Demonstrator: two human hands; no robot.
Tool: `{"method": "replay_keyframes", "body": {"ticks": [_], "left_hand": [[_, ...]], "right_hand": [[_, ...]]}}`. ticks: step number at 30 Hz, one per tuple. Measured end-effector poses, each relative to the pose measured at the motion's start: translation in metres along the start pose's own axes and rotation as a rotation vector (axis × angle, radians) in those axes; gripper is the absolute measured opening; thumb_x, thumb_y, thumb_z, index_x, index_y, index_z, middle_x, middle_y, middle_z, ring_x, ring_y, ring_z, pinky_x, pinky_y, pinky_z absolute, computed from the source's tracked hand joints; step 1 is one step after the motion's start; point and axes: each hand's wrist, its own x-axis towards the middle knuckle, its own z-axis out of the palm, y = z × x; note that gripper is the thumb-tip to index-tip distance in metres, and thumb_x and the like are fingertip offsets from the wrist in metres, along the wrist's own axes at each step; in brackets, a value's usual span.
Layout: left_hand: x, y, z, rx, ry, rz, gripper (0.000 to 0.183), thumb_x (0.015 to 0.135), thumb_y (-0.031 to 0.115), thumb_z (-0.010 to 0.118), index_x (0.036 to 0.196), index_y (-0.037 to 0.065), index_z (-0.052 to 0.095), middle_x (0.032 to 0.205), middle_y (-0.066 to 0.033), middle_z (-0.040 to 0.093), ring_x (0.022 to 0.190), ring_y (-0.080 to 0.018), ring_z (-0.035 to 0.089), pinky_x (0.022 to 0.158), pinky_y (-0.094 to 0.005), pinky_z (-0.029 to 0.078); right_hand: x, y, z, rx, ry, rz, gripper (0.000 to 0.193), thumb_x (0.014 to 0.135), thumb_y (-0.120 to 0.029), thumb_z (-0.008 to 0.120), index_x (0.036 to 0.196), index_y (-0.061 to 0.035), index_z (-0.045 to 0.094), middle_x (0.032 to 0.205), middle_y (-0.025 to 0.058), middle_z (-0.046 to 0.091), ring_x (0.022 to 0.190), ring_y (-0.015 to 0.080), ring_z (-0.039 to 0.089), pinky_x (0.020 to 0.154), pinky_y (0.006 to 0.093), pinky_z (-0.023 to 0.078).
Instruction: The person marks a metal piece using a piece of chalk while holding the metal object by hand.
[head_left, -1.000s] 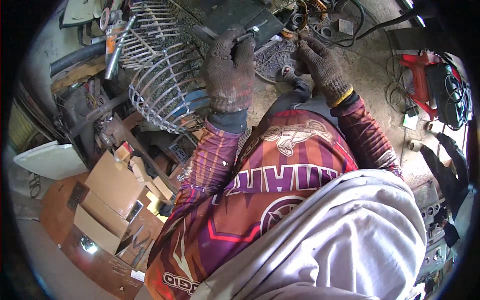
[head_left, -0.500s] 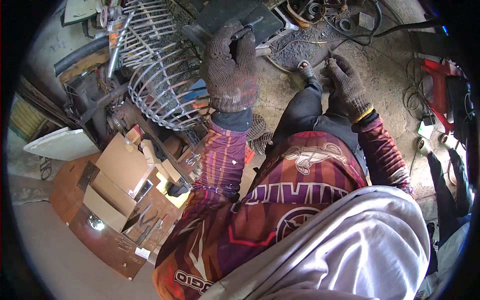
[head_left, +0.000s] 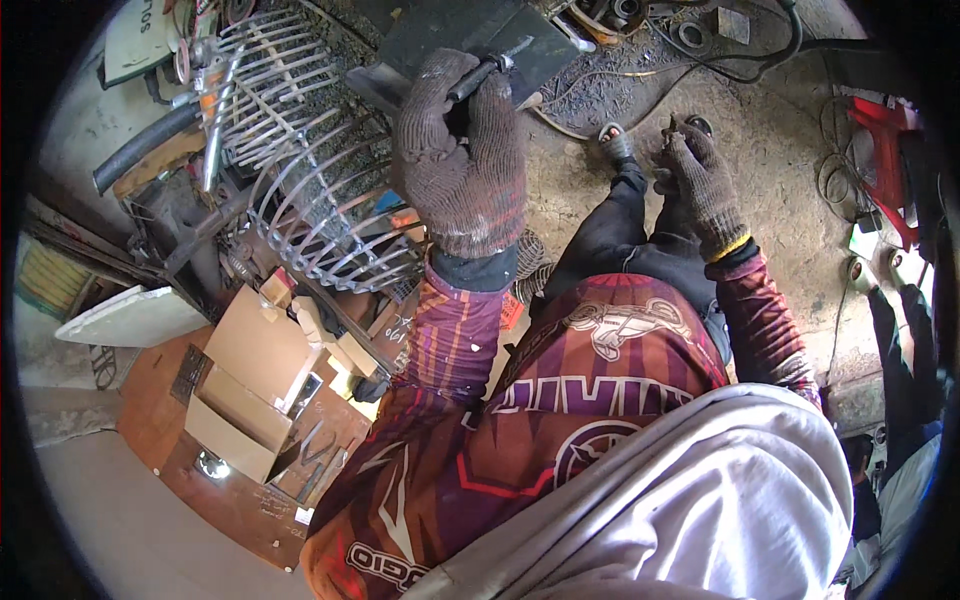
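My left hand point(head_left: 455, 165), in a brown knitted work glove, is closed round a slim dark tool with a pointed tip point(head_left: 478, 78). Its exact kind does not show. Just beyond this hand lies a dark flat plate-like surface point(head_left: 530, 45). To the right, my right hand point(head_left: 703, 185), gloved in the same way with a yellow cuff edge, hangs over my leg. Its fingers are drawn together, and whatever they pinch is too small to name. A cage-like rack of curved metal bars point(head_left: 330, 225) stands left of my left hand.
At lower left, an open cardboard box point(head_left: 235, 425) sits on a brown board point(head_left: 165, 400) beside hand tools. Cables point(head_left: 665, 70) and metal rings point(head_left: 691, 35) lie on the floor ahead. A red metal stand point(head_left: 880, 165) and another person's legs point(head_left: 905, 340) are at right.
The view has shifted slightly. My left hand has turned a little, with the pointed tool still in it. My right hand stays about where it was, fingers still together.
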Motion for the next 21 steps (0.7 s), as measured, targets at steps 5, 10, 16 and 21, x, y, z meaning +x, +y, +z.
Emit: {"method": "replay_keyframes", "body": {"ticks": [5,10,16,21], "left_hand": [[0.001,0.003,-0.004,0.083,-0.014,0.035,0.029,0.087,0.008,0.073,0.113,0.0,0.063,0.102,-0.011,0.067,0.089,-0.0184,0.066,0.08,-0.0311,0.054],[0.0,0.012,-0.001,0.148,0.014,-0.006,0.027,0.086,0.009,0.074,0.11,0.001,0.064,0.102,-0.0108,0.068,0.089,-0.0184,0.066,0.079,-0.0314,0.055],[0.0,0.004,0.005,0.068,-0.006,-0.053,0.025,0.087,0.009,0.073,0.109,0.001,0.065,0.103,-0.0106,0.068,0.089,-0.018,0.066,0.079,-0.0318,0.055],[0.0,0.007,0.005,0.077,0.023,-0.004,0.024,0.087,0.008,0.073,0.108,-0.001,0.064,0.104,-0.0115,0.068,0.09,-0.0187,0.066,0.08,-0.0318,0.055]], "right_hand": [[0.001,0.003,0.0,0.075,0.02,0.0,0.035,0.1,-0.031,0.059,0.128,-0.0086,0.057,0.098,0.0054,0.066,0.074,0.0114,0.062,0.062,0.0264,0.054],[0.008,0.017,-0.005,-0.017,0.021,-0.011,0.036,0.1,-0.03,0.059,0.129,-0.0096,0.056,0.098,0.0048,0.066,0.075,0.0115,0.062,0.063,0.0263,0.054],[0.005,0.019,-0.004,-0.005,0.041,-0.016,0.035,0.1,-0.03,0.06,0.129,-0.0111,0.056,0.096,0.0023,0.064,0.072,0.0104,0.061,0.061,0.0252,0.053],[0.005,0.023,-0.01,-0.012,0.011,-0.026,0.035,0.1,-0.029,0.06,0.13,-0.0118,0.055,0.093,-0.0002,0.061,0.07,0.0097,0.059,0.059,0.025,0.051]]}}
